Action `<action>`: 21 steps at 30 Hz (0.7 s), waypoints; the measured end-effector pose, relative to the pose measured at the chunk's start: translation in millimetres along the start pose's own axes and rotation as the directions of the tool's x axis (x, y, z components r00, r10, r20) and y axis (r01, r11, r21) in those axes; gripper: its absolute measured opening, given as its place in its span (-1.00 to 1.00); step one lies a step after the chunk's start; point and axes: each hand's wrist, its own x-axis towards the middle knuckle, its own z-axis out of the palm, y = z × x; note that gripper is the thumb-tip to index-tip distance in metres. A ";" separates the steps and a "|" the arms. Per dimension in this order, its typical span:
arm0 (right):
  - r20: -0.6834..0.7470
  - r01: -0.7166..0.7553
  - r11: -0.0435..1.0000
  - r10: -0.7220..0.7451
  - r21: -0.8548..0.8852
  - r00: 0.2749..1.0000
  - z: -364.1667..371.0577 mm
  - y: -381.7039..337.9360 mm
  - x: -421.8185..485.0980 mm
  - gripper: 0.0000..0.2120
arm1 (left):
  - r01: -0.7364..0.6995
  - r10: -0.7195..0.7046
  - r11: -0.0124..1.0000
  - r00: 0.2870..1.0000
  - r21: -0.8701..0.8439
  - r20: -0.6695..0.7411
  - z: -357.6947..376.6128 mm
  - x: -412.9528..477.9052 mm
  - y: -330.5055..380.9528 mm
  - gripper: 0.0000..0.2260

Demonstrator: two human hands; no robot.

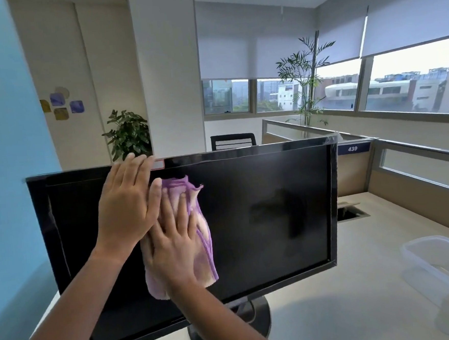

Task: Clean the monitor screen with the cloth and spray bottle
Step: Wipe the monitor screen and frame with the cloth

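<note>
While your left hand, fingers straight and together, braces the monitor near its top edge, probably to steady it, your right hand, fingers spread, presses the purple cloth flat against the screen left of centre.

Purple-pink cloth; black monitor; blue wall.

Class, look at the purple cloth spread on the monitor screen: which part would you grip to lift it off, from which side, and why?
Pinch the cloth at its ruffled top corner, coming from the upper right. That corner looks loose of the screen; the right hand presses the middle flat and the left hand blocks the left.
</note>
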 end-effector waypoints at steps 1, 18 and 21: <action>0.010 0.101 0.994 -0.101 -0.051 0.995 4.8 1.8 -6.5 -0.49 | 0.023 -0.023 1.000 1.000 0.018 -0.015 -0.7 -3.8 -7.0 -0.50; -0.073 -0.013 0.953 -0.010 -0.304 0.997 -65.3 212.8 41.3 -0.39 | 0.132 -0.135 0.991 0.973 -0.030 -0.186 12.1 -12.7 -38.3 -0.62; -0.151 -0.393 0.910 0.373 -0.136 0.916 -63.3 220.8 35.1 -0.37 | 0.142 -0.149 0.989 0.972 -0.051 -0.182 11.8 -13.6 -37.9 -0.61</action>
